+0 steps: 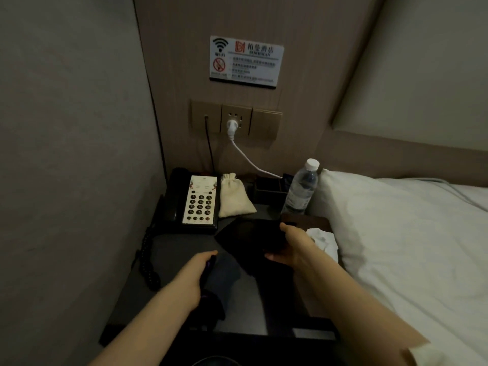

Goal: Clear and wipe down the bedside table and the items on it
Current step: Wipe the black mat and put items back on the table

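Observation:
The dark bedside table (148,289) stands between a wall and the bed. My right hand (287,247) grips a flat black tray (248,236), tilted, above the table's middle. My left hand (200,273) holds a dark cloth (221,281) against the tabletop just below the tray. At the back stand a black telephone with a white keypad (198,200), a beige drawstring pouch (235,196), a small black holder (266,187) and a clear water bottle with a white cap (301,188).
A crumpled white tissue (322,240) lies at the table's right edge beside the white pillow (375,220). The phone's coiled cord (148,257) hangs down the left side. A white plug and cable (233,128) run from the wall socket.

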{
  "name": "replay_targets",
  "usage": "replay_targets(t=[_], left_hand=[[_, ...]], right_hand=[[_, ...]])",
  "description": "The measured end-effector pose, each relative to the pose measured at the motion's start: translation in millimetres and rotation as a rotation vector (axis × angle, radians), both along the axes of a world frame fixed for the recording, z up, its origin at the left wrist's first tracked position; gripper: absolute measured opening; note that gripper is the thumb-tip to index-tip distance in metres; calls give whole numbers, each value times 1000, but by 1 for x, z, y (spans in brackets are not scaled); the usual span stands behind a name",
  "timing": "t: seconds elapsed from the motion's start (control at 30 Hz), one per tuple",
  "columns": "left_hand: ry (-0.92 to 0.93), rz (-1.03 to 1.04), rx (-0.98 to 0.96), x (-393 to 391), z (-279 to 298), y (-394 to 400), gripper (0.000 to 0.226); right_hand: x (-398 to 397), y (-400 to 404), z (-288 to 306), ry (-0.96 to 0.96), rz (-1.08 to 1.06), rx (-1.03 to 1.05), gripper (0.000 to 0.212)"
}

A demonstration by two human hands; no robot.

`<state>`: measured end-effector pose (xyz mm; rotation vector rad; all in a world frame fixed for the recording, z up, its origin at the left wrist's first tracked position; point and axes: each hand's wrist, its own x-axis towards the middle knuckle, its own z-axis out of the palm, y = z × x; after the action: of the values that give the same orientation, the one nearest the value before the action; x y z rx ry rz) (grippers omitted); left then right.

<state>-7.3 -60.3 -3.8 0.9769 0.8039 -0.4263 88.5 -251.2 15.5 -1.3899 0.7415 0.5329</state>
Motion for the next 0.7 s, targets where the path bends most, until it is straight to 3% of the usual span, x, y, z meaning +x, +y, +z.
replay_targets(t=[0.23, 0.4, 0.7], left_hand=[[-1, -14, -160, 19, -6, -17, 30], [38, 33, -182, 32, -8, -34, 35], [76, -33, -132, 53, -15, -41, 37]], right_hand=[[14, 7, 2, -62, 129, -91, 39], [15, 7, -5, -206, 225, -288, 50], [10, -11, 6, -258, 493, -563, 36]])
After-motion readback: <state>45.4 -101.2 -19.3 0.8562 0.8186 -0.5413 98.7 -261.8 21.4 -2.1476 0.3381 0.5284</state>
